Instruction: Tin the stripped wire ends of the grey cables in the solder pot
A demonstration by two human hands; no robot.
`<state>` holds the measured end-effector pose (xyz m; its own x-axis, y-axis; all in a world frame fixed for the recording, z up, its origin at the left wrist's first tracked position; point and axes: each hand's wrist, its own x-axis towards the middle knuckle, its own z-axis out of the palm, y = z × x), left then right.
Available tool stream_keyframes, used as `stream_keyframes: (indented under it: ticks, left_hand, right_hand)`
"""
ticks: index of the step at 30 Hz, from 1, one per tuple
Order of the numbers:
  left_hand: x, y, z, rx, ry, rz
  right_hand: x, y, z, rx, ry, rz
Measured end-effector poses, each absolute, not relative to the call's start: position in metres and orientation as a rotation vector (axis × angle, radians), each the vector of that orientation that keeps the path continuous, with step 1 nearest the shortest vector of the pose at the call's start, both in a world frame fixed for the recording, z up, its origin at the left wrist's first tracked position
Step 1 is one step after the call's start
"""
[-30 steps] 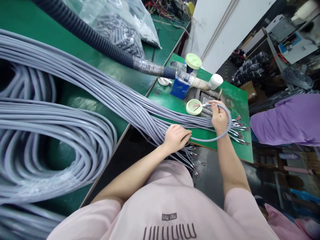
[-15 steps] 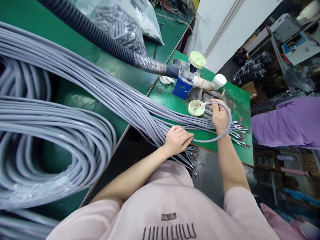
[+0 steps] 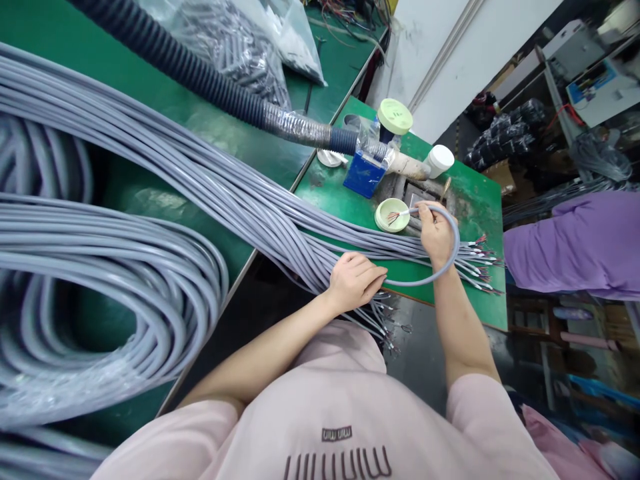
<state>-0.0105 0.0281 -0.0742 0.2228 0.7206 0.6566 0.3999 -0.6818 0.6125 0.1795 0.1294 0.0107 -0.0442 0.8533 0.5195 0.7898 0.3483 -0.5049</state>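
Observation:
My right hand (image 3: 436, 235) pinches a grey cable (image 3: 424, 283) close to its stripped end. The thin bare-ended wires (image 3: 393, 218) of that end reach over a small pale green tub (image 3: 391, 225). From there the cable curves in a loop back to my left hand (image 3: 356, 281), whose fingers are closed on it at the edge of the table. Under the left hand lies a thick bundle of grey cables (image 3: 280, 223). Several stripped cable ends (image 3: 477, 263) fan out beyond my right wrist, and others (image 3: 385, 320) hang below my left hand.
A ribbed black hose (image 3: 200, 73) runs to a blue box (image 3: 364, 175) on the green table (image 3: 320, 193). Near it stand a green-lidded jar (image 3: 395, 117) and a white tub (image 3: 439, 161). Coiled grey cables (image 3: 200, 267) lie left. A person in a purple sleeve (image 3: 580, 247) is at right.
My right hand has shifted very slightly to the left, bringing the wire ends a little further over the tub. My left hand has stayed in place.

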Motion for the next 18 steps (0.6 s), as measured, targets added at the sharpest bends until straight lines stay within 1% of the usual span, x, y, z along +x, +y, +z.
stream_keyframes:
  ticks: [12,18]
  left_hand:
    - [-0.01,0.028,-0.074,2.156,1.047,1.429]
    - [-0.01,0.029,-0.074,2.178,1.038,1.456]
  right_hand:
    - [0.182,0.129,0.01,-1.446,-1.872,0.035]
    - [0.186,0.125,0.024,-1.397,-1.815,0.032]
